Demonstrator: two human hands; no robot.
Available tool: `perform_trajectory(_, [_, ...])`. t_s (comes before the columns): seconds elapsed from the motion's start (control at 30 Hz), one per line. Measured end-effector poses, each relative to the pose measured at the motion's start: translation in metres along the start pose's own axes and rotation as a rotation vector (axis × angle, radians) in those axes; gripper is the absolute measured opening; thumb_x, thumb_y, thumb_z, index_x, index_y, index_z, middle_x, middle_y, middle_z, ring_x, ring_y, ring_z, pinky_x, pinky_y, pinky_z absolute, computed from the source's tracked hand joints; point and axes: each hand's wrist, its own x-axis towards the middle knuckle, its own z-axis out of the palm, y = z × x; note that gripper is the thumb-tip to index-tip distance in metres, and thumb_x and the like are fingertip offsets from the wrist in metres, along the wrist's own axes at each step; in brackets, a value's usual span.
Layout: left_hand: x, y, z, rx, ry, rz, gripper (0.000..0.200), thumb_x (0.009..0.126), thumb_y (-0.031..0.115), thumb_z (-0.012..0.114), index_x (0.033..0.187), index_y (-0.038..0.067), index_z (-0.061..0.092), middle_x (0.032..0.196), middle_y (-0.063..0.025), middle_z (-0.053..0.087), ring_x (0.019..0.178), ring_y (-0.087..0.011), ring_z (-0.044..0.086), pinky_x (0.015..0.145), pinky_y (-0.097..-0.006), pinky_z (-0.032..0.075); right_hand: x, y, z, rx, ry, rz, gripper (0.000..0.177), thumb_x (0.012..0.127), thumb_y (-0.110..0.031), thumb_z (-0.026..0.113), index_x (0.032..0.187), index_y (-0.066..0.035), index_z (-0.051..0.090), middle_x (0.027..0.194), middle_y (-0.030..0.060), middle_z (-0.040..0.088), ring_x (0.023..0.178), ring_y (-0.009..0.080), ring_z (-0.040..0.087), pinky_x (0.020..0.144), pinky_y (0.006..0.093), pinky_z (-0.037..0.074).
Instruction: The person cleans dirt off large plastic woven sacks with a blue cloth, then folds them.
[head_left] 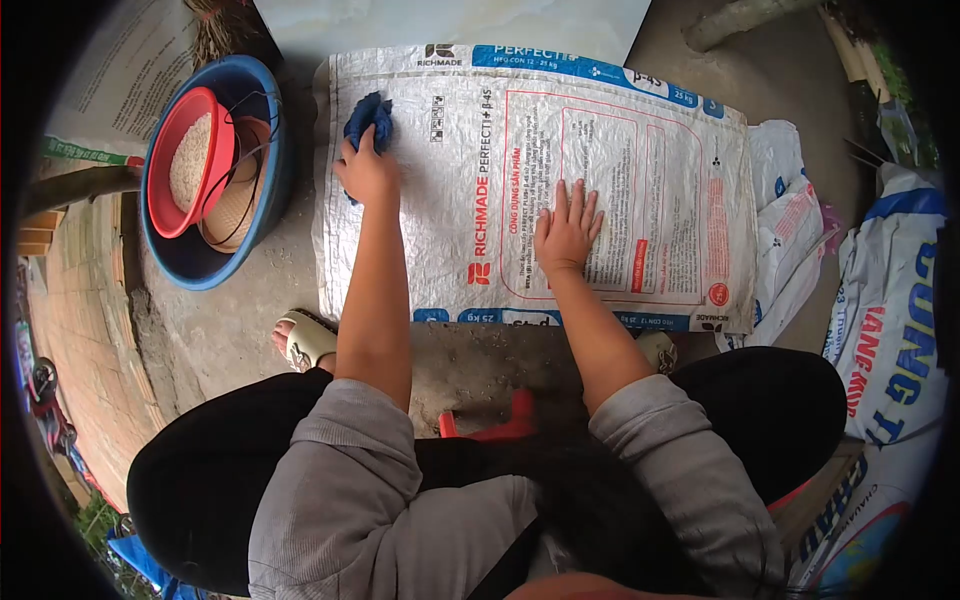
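A white woven feed sack with red and blue print lies flat on the ground in front of me. My left hand is closed on a bunched dark blue cloth, pressed against the sack near its left end. Fingers spread, my right hand rests flat on the printed text right of the sack's middle. Part of the cloth is hidden under my left fingers.
Left of the sack stands a blue basin holding a red bowl of pale grains. More sacks lie at the right, including a large printed one. A pale panel is beyond the sack. Something red is below me.
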Motion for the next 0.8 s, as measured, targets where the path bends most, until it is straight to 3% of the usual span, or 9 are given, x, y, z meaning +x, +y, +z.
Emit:
perform_trajectory(0.03, [-0.004,0.010,-0.006,-0.053,0.078,-0.045,0.052,0.073,0.009,0.063,0.121,0.028,0.067,0.134,-0.0131,0.054,0.103,-0.0393,0.053,0.088,-0.0449,0.049,0.000,0.001,0.000,-0.014,0.000,0.001,0.060,0.094,-0.035,0.045,0.151,-0.018,0.037,0.160,0.0121,0.025,0.147,0.0403,0.017,0.117,0.0583,0.011])
perform_trajectory(0.1, [-0.036,0.057,0.002,-0.183,0.078,0.168,0.054,0.070,0.007,0.063,0.121,0.027,0.067,0.128,-0.0138,0.058,0.098,-0.0377,0.054,0.084,-0.0449,0.050,-0.001,0.000,0.000,-0.025,-0.011,0.008,0.060,0.094,-0.036,0.045,0.151,-0.019,0.037,0.161,0.0112,0.024,0.148,0.0398,0.017,0.118,0.0579,0.011])
perform_trajectory(0.13, [-0.052,0.082,-0.008,-0.240,-0.155,0.253,0.054,0.075,0.012,0.068,0.125,0.031,0.064,0.134,-0.0152,0.055,0.103,-0.0383,0.056,0.089,-0.0445,0.050,-0.001,0.000,0.001,-0.029,-0.012,0.005,0.060,0.094,-0.036,0.045,0.151,-0.019,0.037,0.161,0.0112,0.024,0.148,0.0398,0.017,0.118,0.0579,0.011])
perform_trajectory(0.27, [-0.137,0.133,0.010,-0.352,-0.656,0.841,0.044,0.076,0.017,0.066,0.118,0.031,0.068,0.126,-0.0056,0.059,0.099,-0.0340,0.057,0.085,-0.0427,0.052,-0.003,0.002,0.004,-0.083,-0.040,-0.012,0.062,0.094,-0.038,0.047,0.150,-0.013,0.037,0.158,0.0148,0.027,0.147,0.0414,0.017,0.117,0.0586,0.011])
perform_trajectory(0.3, [-0.159,0.133,0.017,-0.308,-0.455,0.895,0.043,0.078,0.019,0.065,0.119,0.033,0.068,0.129,-0.0032,0.057,0.102,-0.0320,0.056,0.086,-0.0410,0.051,-0.003,0.002,0.005,-0.133,-0.077,0.002,0.063,0.093,-0.038,0.047,0.149,-0.010,0.037,0.157,0.0163,0.028,0.147,0.0422,0.017,0.117,0.0589,0.011])
perform_trajectory(0.43, [-0.157,0.125,0.015,-0.365,-0.459,0.796,0.045,0.078,0.019,0.065,0.120,0.035,0.068,0.130,-0.0001,0.057,0.101,-0.0284,0.056,0.086,-0.0393,0.051,-0.002,0.002,0.000,-0.189,-0.187,-0.013,0.065,0.093,-0.039,0.048,0.148,-0.006,0.037,0.156,0.0184,0.029,0.147,0.0430,0.018,0.117,0.0589,0.011])
perform_trajectory(0.53, [-0.114,0.104,0.016,-0.246,-0.396,0.830,0.047,0.076,0.016,0.067,0.120,0.034,0.068,0.130,0.0014,0.058,0.098,-0.0279,0.058,0.083,-0.0383,0.052,-0.003,0.005,0.005,-0.088,-0.022,-0.024,0.063,0.093,-0.037,0.048,0.150,-0.010,0.037,0.158,0.0165,0.027,0.147,0.0427,0.018,0.117,0.0587,0.010])
perform_trajectory(0.7, [-0.028,0.032,0.015,-0.095,-0.120,0.222,0.053,0.075,0.008,0.061,0.119,0.034,0.068,0.135,-0.0021,0.056,0.100,-0.0329,0.056,0.085,-0.0410,0.051,-0.002,0.001,-0.002,0.011,-0.019,-0.006,0.061,0.094,-0.033,0.046,0.151,-0.016,0.036,0.160,0.0137,0.024,0.147,0.0421,0.017,0.117,0.0591,0.011])
perform_trajectory(0.8, [-0.001,0.005,0.007,-0.060,0.033,0.000,0.052,0.075,0.008,0.061,0.121,0.033,0.068,0.132,-0.0090,0.056,0.100,-0.0370,0.055,0.086,-0.0438,0.050,0.000,0.000,-0.002,0.015,-0.010,-0.011,0.061,0.094,-0.033,0.046,0.151,-0.016,0.036,0.160,0.0139,0.024,0.147,0.0420,0.017,0.117,0.0594,0.011])
